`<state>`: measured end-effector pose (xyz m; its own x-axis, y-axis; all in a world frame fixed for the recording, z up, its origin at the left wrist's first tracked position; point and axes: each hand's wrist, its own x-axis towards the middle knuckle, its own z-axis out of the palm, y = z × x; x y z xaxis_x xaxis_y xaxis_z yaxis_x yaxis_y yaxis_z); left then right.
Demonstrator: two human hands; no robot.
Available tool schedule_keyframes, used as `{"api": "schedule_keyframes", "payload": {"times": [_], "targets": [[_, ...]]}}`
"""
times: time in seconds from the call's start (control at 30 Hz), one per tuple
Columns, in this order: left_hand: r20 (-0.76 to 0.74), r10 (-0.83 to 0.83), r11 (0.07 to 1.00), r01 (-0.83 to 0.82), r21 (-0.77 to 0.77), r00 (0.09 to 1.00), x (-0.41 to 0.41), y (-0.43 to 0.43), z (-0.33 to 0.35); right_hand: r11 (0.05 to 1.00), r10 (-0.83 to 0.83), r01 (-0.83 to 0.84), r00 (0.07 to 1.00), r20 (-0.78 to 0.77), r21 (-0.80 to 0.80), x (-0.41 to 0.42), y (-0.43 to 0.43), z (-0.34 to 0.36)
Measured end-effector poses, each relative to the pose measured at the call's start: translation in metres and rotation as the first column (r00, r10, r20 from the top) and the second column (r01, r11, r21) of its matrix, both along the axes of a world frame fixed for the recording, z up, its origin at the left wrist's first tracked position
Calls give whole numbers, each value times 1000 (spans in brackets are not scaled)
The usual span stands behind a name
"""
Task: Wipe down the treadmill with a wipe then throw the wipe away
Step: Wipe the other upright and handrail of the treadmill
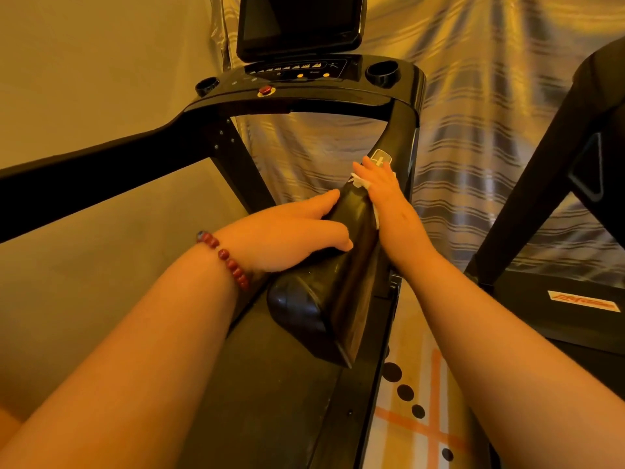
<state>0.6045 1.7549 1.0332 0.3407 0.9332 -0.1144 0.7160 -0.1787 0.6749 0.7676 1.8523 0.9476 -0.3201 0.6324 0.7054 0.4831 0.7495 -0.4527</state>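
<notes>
**White wipe on the right handrail: risks and orientation**

White wipe point(359, 182) sits flat under the right hand point(382, 184), on top of the treadmill's point(304, 99) right handrail point(341, 265), just short of the sensor plate point(381, 156). Right fingers lie straight and close together, pressing down; a crumpled edge pokes out on the inner side. The left hand point(287, 231) rests on the rail's inner face, visible fingers fairly straight, the others hidden.

Risks, as judged:
- The wipe is only pressed, not pinched, so it may slide free on the glossy rail.
- Because it is bunched, it likely misses the rail's sides.

Orientation: the rail's long axis runs from the near end cap up and away toward the console. The wipe lies along it and shows no clear axis of its own.
</notes>
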Motion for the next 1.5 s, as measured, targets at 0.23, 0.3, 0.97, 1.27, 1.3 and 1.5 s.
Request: {"api": "schedule_keyframes", "payload": {"times": [0.23, 0.3, 0.97, 1.27, 1.3, 1.5], "targets": [[123, 15, 1000, -13, -14, 992, 1, 12, -8, 990, 139, -142, 982, -128, -11, -3, -30, -14], [158, 38, 999, -32, -39, 987, 0, 13, -10, 990, 140, -143, 985, -105, -18, 1, -20, -10], [258, 76, 995, -56, -81, 963, 4, 15, -13, 998, 57, -57, 996, -69, 7, -1, 2, 2], [141, 49, 998, -42, -47, 989, 2, 14, -5, 981, -68, 104, 975, 213, -162, 2, 15, 18], [121, 42, 999, -40, -18, 992, 2, 16, -4, 982, -65, 97, 980, 189, -165, 1, 16, 19], [104, 70, 997, -65, -52, 992, 5, 28, -6, 966, 167, -220, 933, -318, -138, 1, -4, 0]]}}
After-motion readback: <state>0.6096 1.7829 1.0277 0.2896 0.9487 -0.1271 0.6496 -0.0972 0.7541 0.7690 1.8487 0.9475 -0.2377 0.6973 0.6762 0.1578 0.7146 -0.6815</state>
